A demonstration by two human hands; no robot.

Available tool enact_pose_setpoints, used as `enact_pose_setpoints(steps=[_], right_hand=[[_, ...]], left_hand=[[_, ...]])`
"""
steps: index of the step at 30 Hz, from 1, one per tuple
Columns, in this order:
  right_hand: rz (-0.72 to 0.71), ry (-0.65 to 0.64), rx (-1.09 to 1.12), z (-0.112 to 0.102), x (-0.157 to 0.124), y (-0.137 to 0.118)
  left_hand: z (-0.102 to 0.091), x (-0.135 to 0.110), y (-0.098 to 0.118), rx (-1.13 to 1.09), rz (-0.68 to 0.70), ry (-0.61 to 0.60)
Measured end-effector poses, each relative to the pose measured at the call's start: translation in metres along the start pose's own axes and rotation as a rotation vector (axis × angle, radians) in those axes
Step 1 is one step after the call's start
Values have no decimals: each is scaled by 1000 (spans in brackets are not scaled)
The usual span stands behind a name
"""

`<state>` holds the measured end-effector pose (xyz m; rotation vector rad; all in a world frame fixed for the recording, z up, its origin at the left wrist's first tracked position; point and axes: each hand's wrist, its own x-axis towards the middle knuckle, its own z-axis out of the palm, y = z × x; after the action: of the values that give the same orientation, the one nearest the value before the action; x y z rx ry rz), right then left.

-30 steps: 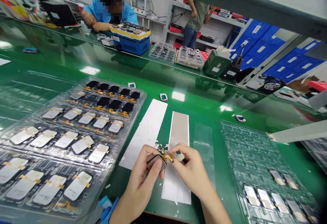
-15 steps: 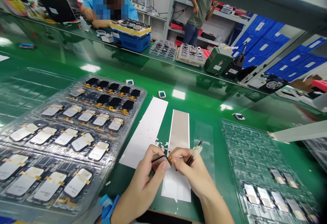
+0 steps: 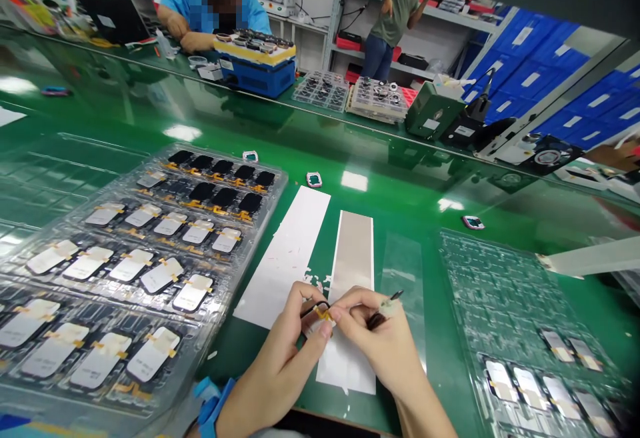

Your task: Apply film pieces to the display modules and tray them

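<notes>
Both hands are together low at centre, over the near end of the grey strip (image 3: 354, 251). My left hand (image 3: 287, 358) is closed on a small display module (image 3: 311, 311), thumb and forefinger pinching it, seen nearly edge-on. Its long axis runs roughly left to right, and the orange flex tail (image 3: 324, 315) sticks out of the right end, toward my right hand (image 3: 383, 345). The left hand carries the module, while the right hand's fingertips meet the tail at the gap between the hands. The right hand is also closed on a dark tool (image 3: 383, 315), whose pale tip points up and right, away from the module. The white strip (image 3: 287, 251) lies just left. The loaded tray (image 3: 260, 225) is further left, and the clear tray (image 3: 500, 278) is to the right, both well apart from the hands.
</notes>
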<state>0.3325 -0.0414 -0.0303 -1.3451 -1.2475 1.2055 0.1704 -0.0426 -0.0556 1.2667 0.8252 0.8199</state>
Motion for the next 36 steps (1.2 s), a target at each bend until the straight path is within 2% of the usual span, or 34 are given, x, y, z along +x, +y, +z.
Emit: enact_pose_setpoints(steps=[6, 20, 23, 26, 29, 33, 36], right_hand=[[-29, 30, -13, 1, -1, -3], [-47, 18, -63, -1, -1, -1], [-80, 98, -36, -12, -5, 2], [-140, 306, -74, -33, -11, 13], [-117, 476, -111, -52, -18, 28], [-73, 514, -81, -58, -25, 43], [-69, 535, -75, -54, -26, 47]], left_hand=[[1, 2, -3, -66, -44, 9], [3, 6, -4, -22, -27, 42], [2, 6, -3, 3, -38, 41], [2, 8, 0, 156, 8, 11], [9, 11, 5, 455, 117, -92], [24, 18, 8, 813, 295, -266], [32, 24, 6, 1008, 348, -340]])
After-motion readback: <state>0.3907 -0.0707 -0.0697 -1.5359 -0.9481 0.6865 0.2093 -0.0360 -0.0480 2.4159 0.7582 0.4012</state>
